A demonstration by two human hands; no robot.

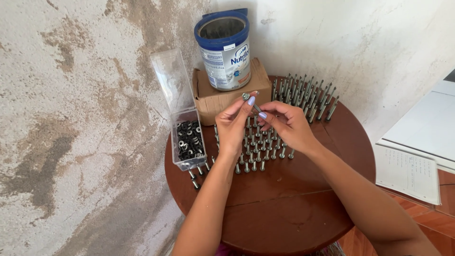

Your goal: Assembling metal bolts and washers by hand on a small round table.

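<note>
Head view shows both hands meeting over the middle of the round brown bench [284,213]: the left hand [233,125] pinches a screw [251,102] by its head, its grip closed on it, while the right hand [286,125] nips the shank. Upright screws [258,151] stand beneath; at nine o'clock sits a clear box of washers [188,140], at twelve a blue tin [225,50] on a cardboard box [227,97].

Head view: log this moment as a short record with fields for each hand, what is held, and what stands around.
left hand: fingers pinch the head end of a screw
right hand: fingers hold the same screw's shank
table: round, brown wood
upright screws: rows under the hands, more at the far edge
clear box: lid open, dark washers inside
tin can: open, on a cardboard box
</note>
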